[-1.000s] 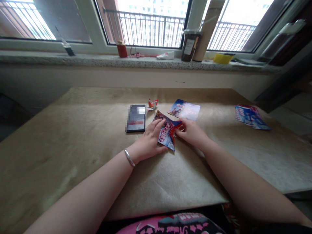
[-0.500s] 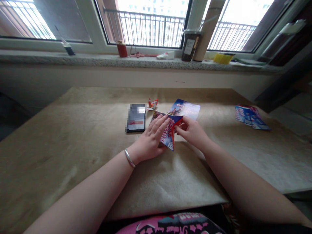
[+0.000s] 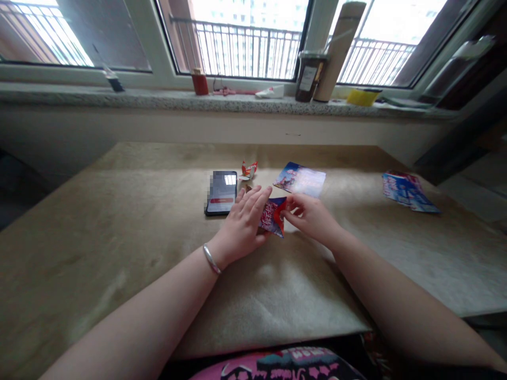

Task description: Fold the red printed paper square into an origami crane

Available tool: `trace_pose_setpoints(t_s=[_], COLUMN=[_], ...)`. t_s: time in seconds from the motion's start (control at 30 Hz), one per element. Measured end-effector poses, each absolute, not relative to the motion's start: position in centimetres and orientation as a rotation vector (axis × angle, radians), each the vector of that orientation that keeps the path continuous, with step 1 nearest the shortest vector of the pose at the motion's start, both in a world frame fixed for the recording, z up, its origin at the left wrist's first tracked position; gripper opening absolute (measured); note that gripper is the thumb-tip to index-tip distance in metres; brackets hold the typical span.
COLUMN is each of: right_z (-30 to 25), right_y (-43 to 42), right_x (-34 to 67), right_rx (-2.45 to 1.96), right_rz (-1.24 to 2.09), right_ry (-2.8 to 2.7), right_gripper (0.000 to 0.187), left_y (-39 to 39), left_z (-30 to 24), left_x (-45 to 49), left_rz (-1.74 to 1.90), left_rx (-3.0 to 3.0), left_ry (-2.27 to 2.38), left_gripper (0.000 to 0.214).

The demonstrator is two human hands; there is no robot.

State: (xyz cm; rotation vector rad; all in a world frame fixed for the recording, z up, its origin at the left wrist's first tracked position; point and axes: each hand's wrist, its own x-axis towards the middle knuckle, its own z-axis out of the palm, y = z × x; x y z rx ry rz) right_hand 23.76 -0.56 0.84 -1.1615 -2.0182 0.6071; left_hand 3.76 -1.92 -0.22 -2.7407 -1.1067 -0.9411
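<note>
Between the left hand [image 3: 246,220] and the right hand [image 3: 315,215], on the bench [image 3: 253,295], lies a printed paper [image 3: 270,215], at three o'clock from the left palm and nine o'clock from the right fingers. Both hands touch it, so neither is nearer. Its near corner points to about six o'clock; the side by the right hand curls up, showing red, and its other corner there points toward one. How its long axis runs I cannot tell, since the left hand covers much of it. The left fingers lie straight, slightly spread, over it; the right thumb and forefinger pinch the curled edge. Beyond the paper are a phone [image 3: 222,198] at ten o'clock, a small red-and-white folded piece [image 3: 250,170] at eleven, a blue sheet [image 3: 300,178] at one, and fanned leaflets [image 3: 407,190] between two and three.
</note>
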Motion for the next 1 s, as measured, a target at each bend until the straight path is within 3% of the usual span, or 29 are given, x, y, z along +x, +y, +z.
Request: trace_pose_setpoints(t_s=[0.5,1.0], right_z=[1.16,0.99], right_y=[-1.18,-1.23], right_x=[23.65,23.57], right_rx=[-1.072,-0.853], right_rz=[0.65,0.711], right_ry=[-1.962,-1.994], right_gripper=[0.012,0.025], left_y=[-1.79,-1.56], left_z=[0.08,0.45], left_x=[3.7,3.78], left_rz=[-1.084,-1.569], left_rx=[-2.63,-2.642], left_ry=[-1.289,-1.254], left_gripper=[0.065,0.036])
